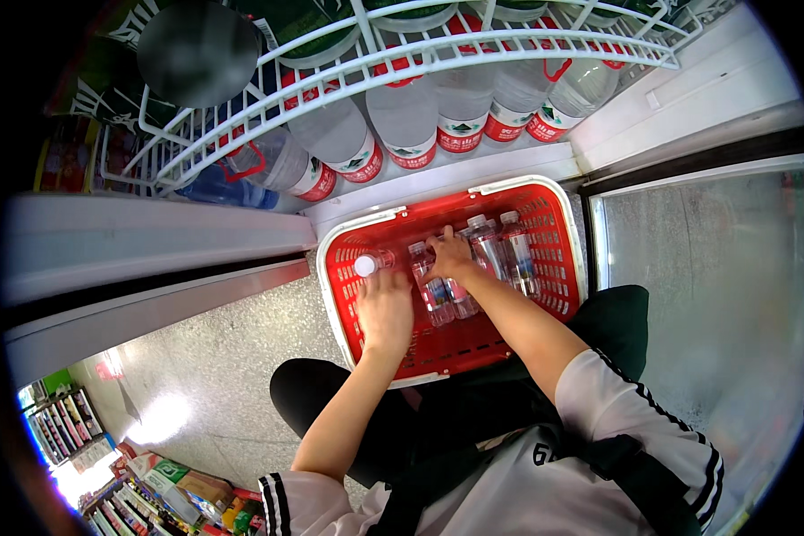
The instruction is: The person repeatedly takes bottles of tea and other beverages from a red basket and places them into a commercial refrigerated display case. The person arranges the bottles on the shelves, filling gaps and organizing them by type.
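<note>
A red plastic shopping basket (435,358) with a white rim stands on the floor before me, between my knees. Inside, several clear plastic bottles (519,258) with pink-and-white labels lie side by side in its right part. My right hand (450,258) curls over the upper end of one bottle (465,305), hiding its cap. Just left of that hand lies another bottle (435,298). Toward the basket's left wall is a single bottle with a white cap (366,266), its cap facing up-left. My left hand (385,311) has its fingers against this bottle; whether they grip it is unclear.
Behind the basket, a cooler's bottom (435,181) holds several large water bottles (402,130) with red handles. A white wire shelf (402,60) with green packs overhangs them. A glass door (697,268) stands at right. Stocked shelves (134,509) appear lower left.
</note>
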